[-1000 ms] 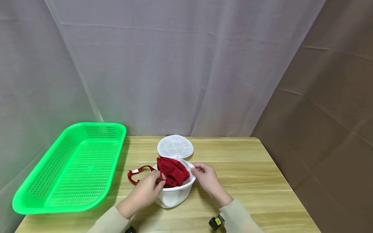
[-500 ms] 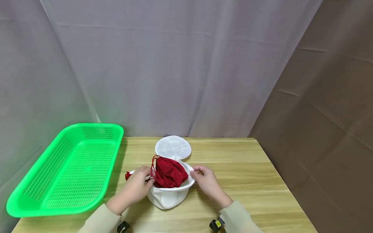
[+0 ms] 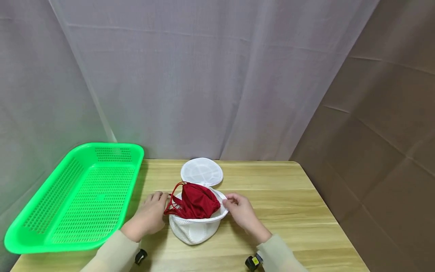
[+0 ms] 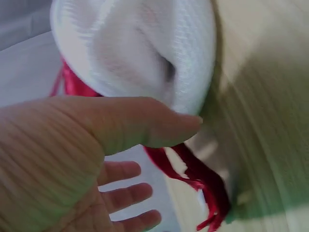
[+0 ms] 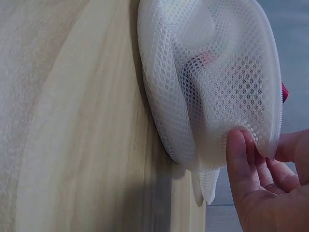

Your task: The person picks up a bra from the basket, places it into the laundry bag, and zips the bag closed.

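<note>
A white mesh laundry bag point(image 3: 193, 230) stands on the table with its round lid point(image 3: 202, 172) folded back behind it. Inside lies a red bra point(image 3: 200, 202), one thin strap looping over the left rim. My right hand point(image 3: 242, 214) pinches the bag's rim on the right, thumb inside and fingers on the outer mesh point(image 5: 236, 82). Just left of the bag is my left hand point(image 3: 148, 216), its fingers extended beside the red straps. In the left wrist view a red band point(image 4: 210, 186) hangs down past the thumb; whether the hand touches it I cannot tell.
A large green plastic basket point(image 3: 130, 200) sits on the left of the wooden table point(image 3: 282, 200). Grey cloth point(image 3: 170, 83) hangs behind the table, and brown cloth point(image 3: 384, 132) along the right side.
My left hand has let go of the red band and moved left, away from the bag. The strap and band now lie over the left rim. My right hand keeps its pinch.
</note>
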A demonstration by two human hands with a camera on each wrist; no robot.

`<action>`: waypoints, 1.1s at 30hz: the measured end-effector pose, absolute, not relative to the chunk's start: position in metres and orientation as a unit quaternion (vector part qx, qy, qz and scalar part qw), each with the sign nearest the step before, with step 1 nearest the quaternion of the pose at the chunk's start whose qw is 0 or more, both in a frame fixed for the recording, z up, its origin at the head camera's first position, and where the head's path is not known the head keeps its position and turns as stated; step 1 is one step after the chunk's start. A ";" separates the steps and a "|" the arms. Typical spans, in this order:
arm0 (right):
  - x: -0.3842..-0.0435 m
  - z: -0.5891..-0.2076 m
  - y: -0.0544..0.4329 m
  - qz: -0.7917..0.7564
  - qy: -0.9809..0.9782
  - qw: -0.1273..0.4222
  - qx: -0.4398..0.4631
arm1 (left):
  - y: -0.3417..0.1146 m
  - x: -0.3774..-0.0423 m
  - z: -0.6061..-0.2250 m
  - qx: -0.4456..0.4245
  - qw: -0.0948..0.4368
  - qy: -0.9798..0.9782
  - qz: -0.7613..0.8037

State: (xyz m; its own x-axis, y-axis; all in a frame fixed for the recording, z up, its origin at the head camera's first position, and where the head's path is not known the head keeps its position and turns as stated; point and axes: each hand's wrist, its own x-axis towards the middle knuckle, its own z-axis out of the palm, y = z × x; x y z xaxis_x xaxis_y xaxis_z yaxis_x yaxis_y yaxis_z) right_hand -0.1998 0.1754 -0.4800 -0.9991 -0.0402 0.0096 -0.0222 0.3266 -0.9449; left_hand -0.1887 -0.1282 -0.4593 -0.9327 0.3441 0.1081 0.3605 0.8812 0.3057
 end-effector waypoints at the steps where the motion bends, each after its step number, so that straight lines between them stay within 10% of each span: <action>1: -0.200 -0.480 0.176 -0.575 0.818 0.006 -0.020 | -0.128 -0.190 -0.461 -0.179 0.024 -0.971 -0.158; 33: -0.196 -0.480 0.186 -0.589 0.807 0.018 -0.040 | -0.129 -0.211 -0.484 -0.079 -0.025 -0.924 -0.373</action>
State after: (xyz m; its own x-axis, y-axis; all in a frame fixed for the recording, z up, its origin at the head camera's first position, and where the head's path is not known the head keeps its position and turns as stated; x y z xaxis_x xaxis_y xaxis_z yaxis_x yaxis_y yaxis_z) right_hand -0.1960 0.1859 -0.4801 -0.9962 -0.0850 0.0180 -0.0430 0.3022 -0.9523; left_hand -0.2106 -0.1292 -0.4840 -0.9861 0.1657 0.0123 0.1278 0.7090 0.6935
